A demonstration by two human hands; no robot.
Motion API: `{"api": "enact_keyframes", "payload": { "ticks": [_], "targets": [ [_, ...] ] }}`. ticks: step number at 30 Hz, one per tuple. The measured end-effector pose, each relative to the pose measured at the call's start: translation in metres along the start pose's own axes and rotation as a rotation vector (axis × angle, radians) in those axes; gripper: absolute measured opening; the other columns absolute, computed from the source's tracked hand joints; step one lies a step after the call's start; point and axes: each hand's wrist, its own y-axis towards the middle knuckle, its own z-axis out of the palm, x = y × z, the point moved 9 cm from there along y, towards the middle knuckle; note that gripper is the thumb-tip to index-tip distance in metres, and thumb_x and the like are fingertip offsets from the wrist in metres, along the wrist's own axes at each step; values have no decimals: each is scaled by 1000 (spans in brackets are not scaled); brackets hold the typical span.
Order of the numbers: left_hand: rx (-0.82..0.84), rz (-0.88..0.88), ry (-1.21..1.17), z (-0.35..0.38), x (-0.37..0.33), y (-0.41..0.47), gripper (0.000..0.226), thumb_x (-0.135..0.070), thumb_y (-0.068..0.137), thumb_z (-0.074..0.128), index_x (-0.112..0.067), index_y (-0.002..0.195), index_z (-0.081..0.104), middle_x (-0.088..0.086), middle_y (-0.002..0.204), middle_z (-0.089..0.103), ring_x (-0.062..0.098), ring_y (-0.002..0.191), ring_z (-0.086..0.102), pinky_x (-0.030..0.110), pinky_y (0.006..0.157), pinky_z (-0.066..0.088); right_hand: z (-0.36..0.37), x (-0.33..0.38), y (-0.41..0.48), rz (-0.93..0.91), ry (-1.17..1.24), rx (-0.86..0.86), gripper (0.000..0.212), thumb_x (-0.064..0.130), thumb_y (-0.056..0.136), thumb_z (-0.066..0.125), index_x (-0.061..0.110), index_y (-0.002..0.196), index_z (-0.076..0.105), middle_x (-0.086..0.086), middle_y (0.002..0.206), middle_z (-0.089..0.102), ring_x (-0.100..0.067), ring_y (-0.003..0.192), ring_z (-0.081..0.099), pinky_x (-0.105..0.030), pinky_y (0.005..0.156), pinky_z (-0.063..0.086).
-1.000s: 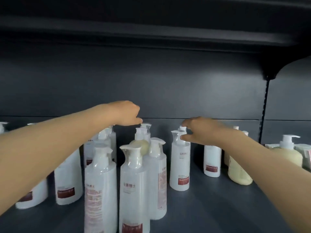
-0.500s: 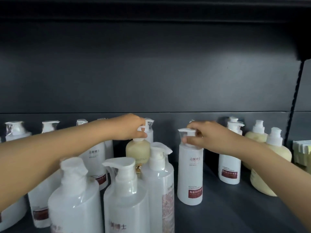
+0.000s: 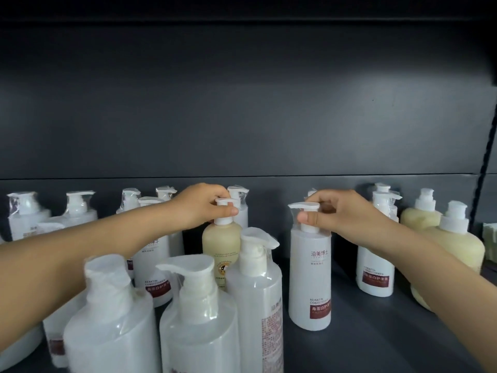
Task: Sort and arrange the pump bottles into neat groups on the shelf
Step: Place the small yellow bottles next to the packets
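My left hand point(image 3: 200, 207) grips the white pump head of a cream-coloured bottle point(image 3: 221, 249) standing in the middle of the dark shelf point(image 3: 376, 340). My right hand point(image 3: 338, 214) is closed around the pump of a tall white bottle point(image 3: 309, 278) with a dark red label, which stands upright to the right of it. Three more white pump bottles point(image 3: 199, 319) crowd the near foreground below my left arm. Two round cream bottles point(image 3: 454, 249) stand at the far right.
A row of white bottles point(image 3: 78, 211) lines the back wall on the left. Another white bottle with a red label point(image 3: 375, 267) stands behind my right forearm. A dark back panel point(image 3: 242, 117) rises behind everything. An upright post point(image 3: 486, 146) bounds the right side.
Both hands have closed more firmly on their pump heads. The view has moved closer and slightly lower, so the bottles look larger.
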Motion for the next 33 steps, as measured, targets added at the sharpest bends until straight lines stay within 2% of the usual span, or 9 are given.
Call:
{"api": "enact_keyframes", "payload": {
  "ticks": [3, 6, 8, 12, 16, 20, 24, 27, 33],
  "targets": [
    [-11, -38, -182, 0, 6, -2, 13, -22, 79, 72, -13, 88, 69, 8, 92, 73, 25, 94, 68, 41, 89, 53, -1, -8, 0, 55, 113, -71, 10, 24, 76, 75, 16, 77, 70, 0, 72, 71, -1, 60, 60, -14, 64, 46],
    [40, -74, -312, 2, 8, -1, 13, -16, 81, 70, -8, 91, 68, 11, 92, 72, 23, 89, 68, 28, 77, 57, 1, -6, 5, 77, 123, -78, 10, 23, 74, 77, 16, 77, 71, 3, 70, 71, 0, 58, 61, -9, 58, 45],
    [40, -76, -319, -1, 7, -1, 16, -15, 81, 70, -4, 93, 68, 13, 92, 71, 20, 84, 67, 22, 69, 57, 5, 2, 11, 78, 130, -73, 13, 20, 73, 78, 12, 79, 71, 1, 69, 71, 0, 55, 60, -8, 55, 46],
    [-31, -66, -255, -24, 5, -5, 19, -18, 79, 72, -5, 91, 69, 11, 88, 71, 17, 78, 67, 22, 67, 57, 15, 25, 30, 55, 112, -72, 18, 19, 72, 80, 8, 82, 69, -2, 68, 69, 1, 46, 54, -11, 48, 42],
    [-135, -74, -227, -69, 3, -13, 18, -18, 79, 72, -5, 91, 68, 9, 83, 69, 11, 68, 64, 13, 51, 54, 35, 47, 52, 11, 95, -34, 17, 19, 70, 81, 11, 76, 67, -1, 64, 65, -1, 42, 52, -15, 50, 44],
    [-202, -94, -230, -111, 4, -22, 18, -19, 79, 71, -6, 92, 67, 12, 91, 70, 17, 79, 67, 21, 65, 58, 62, 53, 65, 5, 132, 24, 19, 19, 71, 81, 7, 78, 67, -1, 64, 64, -1, 46, 54, -16, 51, 46],
    [-211, -89, -232, -129, 1, -33, 19, -18, 81, 69, -4, 94, 67, 9, 88, 70, 14, 77, 67, 16, 60, 57, 91, 50, 69, 8, 114, 96, 25, 18, 71, 80, 0, 85, 68, -8, 70, 63, -13, 62, 54, -27, 64, 47],
    [-197, -86, -243, -130, 0, -40, 14, -17, 81, 69, -6, 89, 67, 8, 85, 71, 15, 78, 68, 20, 64, 58, 104, 45, 70, 9, 96, 123, 22, 17, 70, 81, 3, 82, 69, -3, 65, 63, -16, 64, 55, -33, 70, 48],
    [-205, -73, -243, -137, -6, -47, 10, -17, 81, 69, -8, 85, 67, 6, 83, 71, 13, 75, 69, 19, 63, 59, 118, 50, 71, -6, 14, 252, 14, 21, 77, 76, 14, 84, 66, 5, 66, 60, -10, 63, 54, -27, 67, 47]
  ]
}}
